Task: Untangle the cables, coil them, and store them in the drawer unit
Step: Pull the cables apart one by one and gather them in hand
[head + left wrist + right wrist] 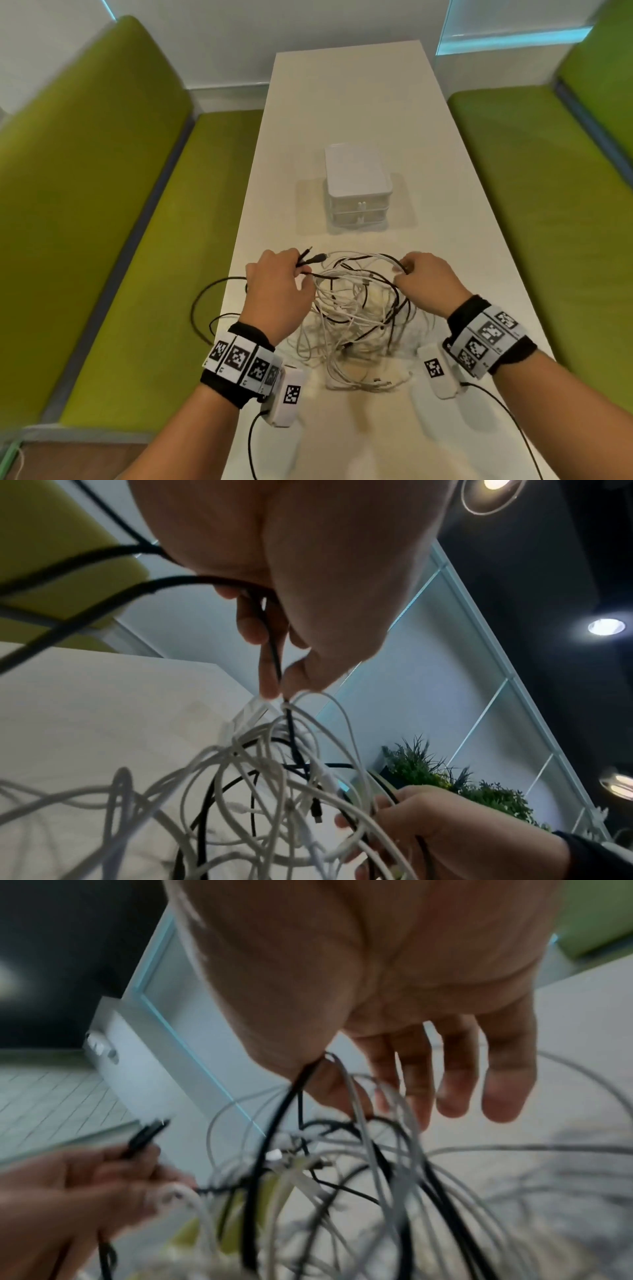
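Observation:
A tangle of white and black cables (356, 308) hangs between my hands above the white table (342, 137). My left hand (274, 284) grips black cable (270, 631), whose plug ends (310, 257) stick out past its fingers; a black loop (202, 308) sags over the table's left edge. My right hand (424, 277) pinches a black and a white strand (329, 1074) between thumb and forefinger, its other fingers (479, 1085) loosely spread. The white drawer unit (358, 188) stands beyond the tangle, both drawers closed.
Green upholstered benches (102, 205) run along both sides of the narrow table. The lower part of the tangle (363, 373) rests on the table near its front edge. Each wrist carries a marker band with a thin black lead (507, 414) trailing off.

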Demonstrator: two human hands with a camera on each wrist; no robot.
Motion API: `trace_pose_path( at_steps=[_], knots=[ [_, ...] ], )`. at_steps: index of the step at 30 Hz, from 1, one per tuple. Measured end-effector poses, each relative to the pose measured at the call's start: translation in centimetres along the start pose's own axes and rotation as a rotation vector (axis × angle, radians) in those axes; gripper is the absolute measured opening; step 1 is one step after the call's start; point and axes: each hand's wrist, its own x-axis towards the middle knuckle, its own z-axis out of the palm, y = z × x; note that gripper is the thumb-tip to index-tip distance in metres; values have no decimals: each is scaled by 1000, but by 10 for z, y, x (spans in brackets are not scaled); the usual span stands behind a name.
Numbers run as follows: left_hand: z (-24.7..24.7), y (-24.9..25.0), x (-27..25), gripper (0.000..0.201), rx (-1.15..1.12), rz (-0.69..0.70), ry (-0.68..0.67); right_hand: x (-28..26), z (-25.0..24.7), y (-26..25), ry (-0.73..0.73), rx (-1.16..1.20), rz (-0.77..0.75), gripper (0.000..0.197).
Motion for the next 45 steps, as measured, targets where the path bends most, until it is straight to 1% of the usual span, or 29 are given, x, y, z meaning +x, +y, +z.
trace_pose_path(
  at_steps=[1, 2, 3, 4, 6, 9, 10, 11, 12, 14, 15, 16, 18, 20, 22, 25, 26, 28, 29, 31, 33, 35, 36, 38, 39, 41, 43, 44, 45],
  knots=[
    [1, 0, 0, 10, 11, 1, -46, -1, -4, 1, -19, 53, 6, 24],
    [2, 1, 0, 13, 9, 0, -81, -3, -7, 0, -37, 149, -22, 43],
    [2, 2, 1, 16, 2, 1, -95, -5, -10, -1, -15, 219, -73, 57],
    [2, 2, 2, 18, -6, 7, -97, -7, -11, -3, 39, 230, -171, 63],
    [1, 3, 4, 20, -39, 31, -94, -17, -10, -11, 139, 145, -435, 59],
    [-1, 12, 3, 25, -141, 61, -94, -34, -8, -30, 286, 138, -766, 37],
    [-2, 17, 3, 25, -175, 68, -100, -37, -7, -35, 291, 165, -841, 32],
    [-4, 20, 2, 25, -224, 66, -112, -37, -5, -37, 235, 176, -877, 29],
    [-6, 23, 1, 25, -293, 60, -126, -37, -3, -39, 136, 170, -866, 29],
    [-10, 25, 0, 24, -443, 47, -143, -28, 3, -35, -85, 78, -738, 37],
    [-11, 23, 0, 24, -479, 46, -144, -23, 6, -31, -149, 11, -661, 39],
    [-13, 22, 0, 26, -485, 47, -136, -19, 7, -26, -165, -64, -608, 39],
    [-14, 16, -2, 30, -483, 33, -108, -15, 9, -19, -137, -245, -565, 36],
    [-14, 13, -3, 28, -465, 28, -85, -16, 11, -15, -116, -349, -509, 29],
    [-11, 10, -4, 28, -328, 80, -83, -17, 15, -13, -93, -381, -493, 34],
    [-6, 14, -8, 24, -73, 155, -187, -17, 16, -12, -111, -250, -467, 43],
    [-5, 17, -10, 22, -11, 164, -224, -17, 15, -12, -140, -187, -458, 40],
    [-5, 22, -11, 21, 57, 174, -270, -18, 10, -12, -216, -12, -432, 25],
    [-6, 23, -11, 21, 48, 169, -289, -20, 7, -11, -241, 65, -425, 18],
    [-9, 24, -9, 24, -39, 131, -320, -18, 4, -6, -218, 120, -432, 17],
    [-13, 21, -5, 21, -97, 89, -308, -15, 1, 0, -122, 170, -377, 17],
    [-16, 14, -3, 10, -124, 59, -271, -13, 0, 2, -52, 358, -272, 35],
    [-17, 10, -2, 6, -126, 48, -244, -12, -3, 3, 2, 459, -218, 36],
    [-18, 2, -1, 16, -147, 17, -194, -13, -11, 4, 94, 545, -185, 32],
    [-19, 0, -1, 18, -180, -2, -176, -12, -15, 4, 94, 541, -209, 31],
    [-19, 0, -1, 20, -258, -26, -146, -12, -18, 4, 24, 449, -289, 25],
    [-18, 5, -4, 21, -320, -14, -119, -14, -18, 4, -24, 291, -341, 6],
    [-17, 9, -5, 20, -333, 3, -117, -16, -16, 3, -10, 204, -372, 21],
    [-15, 12, -7, 20, -336, 18, -126, -19, -15, 0, 5, 174, -418, 35]
  ],
)
